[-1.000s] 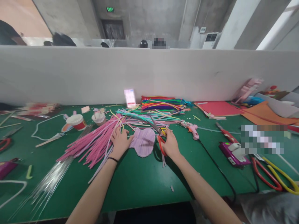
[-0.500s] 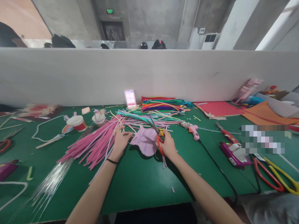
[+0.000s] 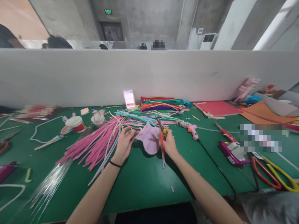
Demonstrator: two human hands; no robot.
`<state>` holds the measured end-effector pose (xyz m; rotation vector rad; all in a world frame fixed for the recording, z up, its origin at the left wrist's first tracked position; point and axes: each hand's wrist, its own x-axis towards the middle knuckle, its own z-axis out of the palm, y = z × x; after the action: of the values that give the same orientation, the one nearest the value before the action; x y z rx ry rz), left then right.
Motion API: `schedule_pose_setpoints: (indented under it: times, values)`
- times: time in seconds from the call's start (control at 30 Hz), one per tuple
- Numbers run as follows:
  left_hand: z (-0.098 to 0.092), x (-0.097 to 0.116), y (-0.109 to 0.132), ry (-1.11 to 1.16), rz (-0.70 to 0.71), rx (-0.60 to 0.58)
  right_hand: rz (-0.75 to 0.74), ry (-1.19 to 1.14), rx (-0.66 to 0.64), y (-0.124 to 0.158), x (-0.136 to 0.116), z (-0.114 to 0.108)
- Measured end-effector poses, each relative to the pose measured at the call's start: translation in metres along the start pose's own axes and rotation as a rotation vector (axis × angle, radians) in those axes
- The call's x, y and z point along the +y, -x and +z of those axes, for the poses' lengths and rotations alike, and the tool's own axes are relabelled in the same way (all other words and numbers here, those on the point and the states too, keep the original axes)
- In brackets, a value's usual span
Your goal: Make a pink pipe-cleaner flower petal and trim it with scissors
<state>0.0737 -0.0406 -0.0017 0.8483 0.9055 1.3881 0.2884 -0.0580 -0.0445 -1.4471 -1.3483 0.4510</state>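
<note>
A green tabletop [image 3: 140, 189] spreads out below a pale partition [image 3: 149, 74] that stands along its far edge. Pink fuzzy stems [image 3: 93, 146] fan across it, just beside the left hand [image 3: 124, 143]. That hand's fingertips are at the left edge of a ribbed lilac piece [image 3: 150, 140]; whether its grip pinches the edge, I cannot tell. The right hand [image 3: 170, 143] has its grip closed around the scissors [image 3: 163, 143], their blades pointing away. The lilac piece is between both hands, tilted. A small scrap [image 3: 172, 189] lies nearer the front edge.
</note>
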Motion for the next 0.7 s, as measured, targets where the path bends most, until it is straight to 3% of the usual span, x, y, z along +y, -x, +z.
schedule_pose_setpoints:
  times: [0.23,0.4,0.6,0.7]
  values:
    - [0.004,0.010,0.004,-0.027,0.069,-0.132,-0.019,-0.063,0.009,-0.004,0.002,-0.008]
    - [0.003,0.013,0.003,-0.077,0.129,-0.134,-0.027,-0.243,0.013,-0.006,-0.001,-0.010]
    - [0.004,0.013,0.005,-0.101,0.030,-0.108,-0.045,-0.398,-0.007,-0.003,-0.009,-0.009]
    - [0.006,0.015,0.007,-0.254,-0.070,-0.094,-0.053,-0.398,-0.007,0.001,-0.016,-0.009]
